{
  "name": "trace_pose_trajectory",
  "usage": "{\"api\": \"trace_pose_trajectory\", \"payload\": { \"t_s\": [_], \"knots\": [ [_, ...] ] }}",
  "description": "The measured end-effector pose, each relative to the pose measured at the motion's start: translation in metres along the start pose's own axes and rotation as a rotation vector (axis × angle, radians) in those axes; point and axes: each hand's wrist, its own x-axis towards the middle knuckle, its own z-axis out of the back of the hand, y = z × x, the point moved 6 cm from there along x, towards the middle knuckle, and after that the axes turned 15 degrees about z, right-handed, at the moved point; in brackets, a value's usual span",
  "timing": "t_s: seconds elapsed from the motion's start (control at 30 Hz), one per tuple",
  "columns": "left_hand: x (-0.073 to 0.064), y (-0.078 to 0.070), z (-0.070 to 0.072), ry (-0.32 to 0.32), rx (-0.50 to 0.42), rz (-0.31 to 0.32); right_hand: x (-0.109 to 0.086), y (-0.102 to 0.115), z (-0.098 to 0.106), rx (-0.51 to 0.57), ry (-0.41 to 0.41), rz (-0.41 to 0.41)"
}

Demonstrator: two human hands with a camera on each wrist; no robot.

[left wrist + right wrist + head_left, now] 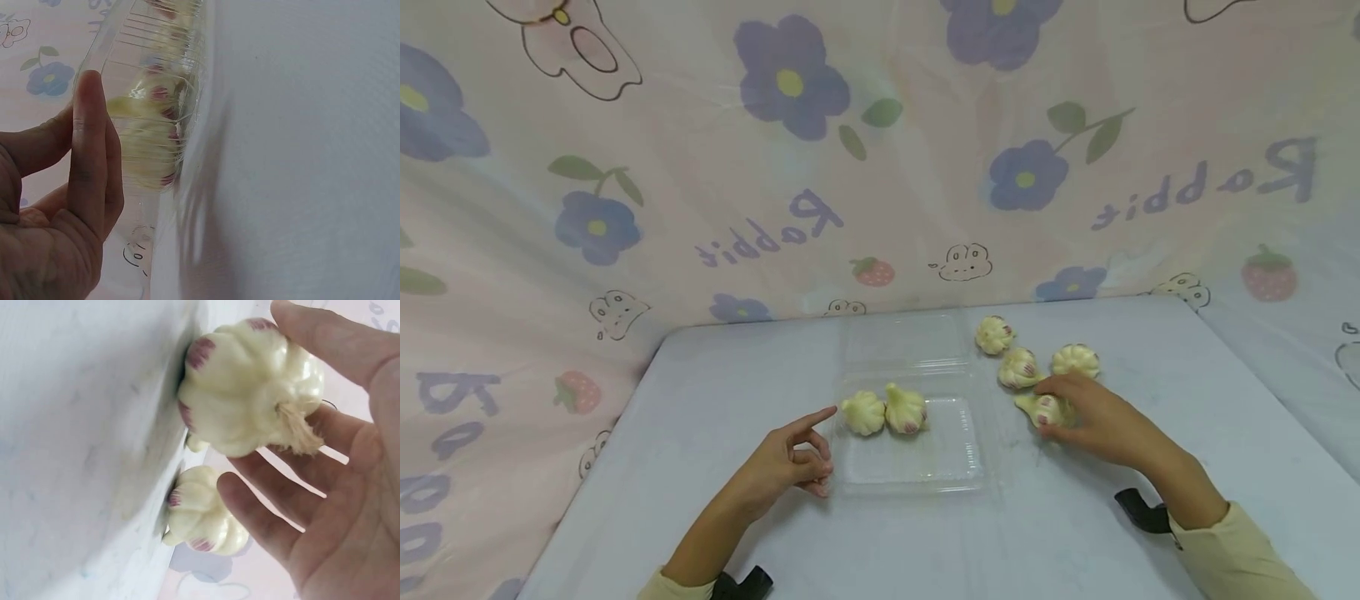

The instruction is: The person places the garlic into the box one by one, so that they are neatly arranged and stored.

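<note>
My right hand (1093, 417) curls its thumb and fingers around a garlic bulb (1047, 409) on the table. Its tuft of roots faces the palm in the right wrist view, and its thumb (325, 334) lies at the bulb's upper side. Two more garlic bulbs (862, 413) (906, 409) sit side by side in the left part of a clear plastic box (917, 487), whose lid (906, 337) is folded back behind it. My left hand (786, 467) stands at the box's left side, index finger stretched out, fingertips right at the rim (94, 59).
Behind and beside the right hand lie several loose garlic bulbs: one far back (996, 335), one in front of it (1018, 367), and one partly hidden by the hand (1075, 360). A patterned curtain (917, 183) hangs along the back and sides of the white table (700, 417).
</note>
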Motion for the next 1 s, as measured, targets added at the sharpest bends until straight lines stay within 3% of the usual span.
{"api": "trace_pose_trajectory", "payload": {
  "t_s": [0.2,0.5,1.0],
  "knots": [
    [-0.0004,0.0016,0.0006,0.003,0.006,-0.006,0.0005,0.0020,0.0016,-0.075,0.023,-0.042],
    [0.0015,0.0020,0.0010,-0.009,0.007,-0.005,-0.0012,-0.0043,-0.0006,-0.066,0.058,-0.106],
    [0.0015,0.0018,0.0010,0.001,-0.005,-0.012,0.0009,0.0016,0.0017,-0.005,-0.001,-0.040]
  ]
}}
